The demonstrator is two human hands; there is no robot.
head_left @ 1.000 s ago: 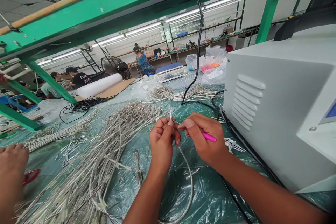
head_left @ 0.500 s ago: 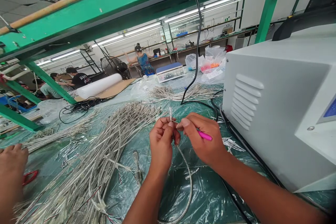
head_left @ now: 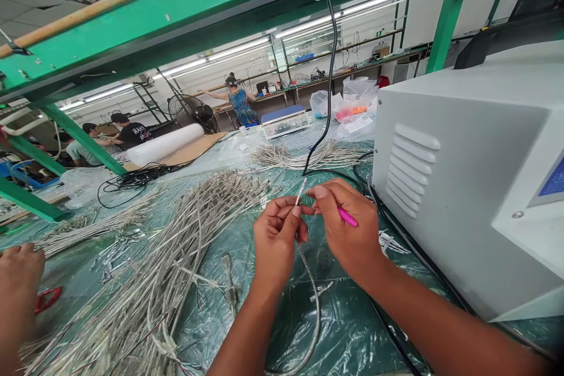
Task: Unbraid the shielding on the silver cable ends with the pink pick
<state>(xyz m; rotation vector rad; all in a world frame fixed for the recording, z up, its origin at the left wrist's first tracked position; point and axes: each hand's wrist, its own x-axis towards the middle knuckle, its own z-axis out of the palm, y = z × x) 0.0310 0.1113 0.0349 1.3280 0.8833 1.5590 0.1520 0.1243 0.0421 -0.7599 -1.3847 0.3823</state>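
My left hand point(head_left: 279, 226) is closed, pinching a grey braided cable point(head_left: 318, 311) near its end. The silvery cable tip point(head_left: 301, 187) sticks up above my fingers, tilted to the right, and the rest loops down toward the table's front edge. In my right hand point(head_left: 348, 217) is a slim tool with a bright pink handle point(head_left: 347, 217); its working end is hidden by my fingers. The right fingertips are close beside the cable tip. Left of my hands lies a big bundle of similar cables point(head_left: 176, 258).
A grey-white machine point(head_left: 458, 188) stands close on the right. Another person's hand point(head_left: 20, 270) is at the left edge, by a red-handled tool point(head_left: 47, 299). Foil scraps point(head_left: 392, 242) lie beside the machine. A black power cord point(head_left: 331, 70) hangs down ahead.
The cable tip has tilted from upright to the right. My right hand has shifted slightly right and up, its fingers apart from the left thumb.
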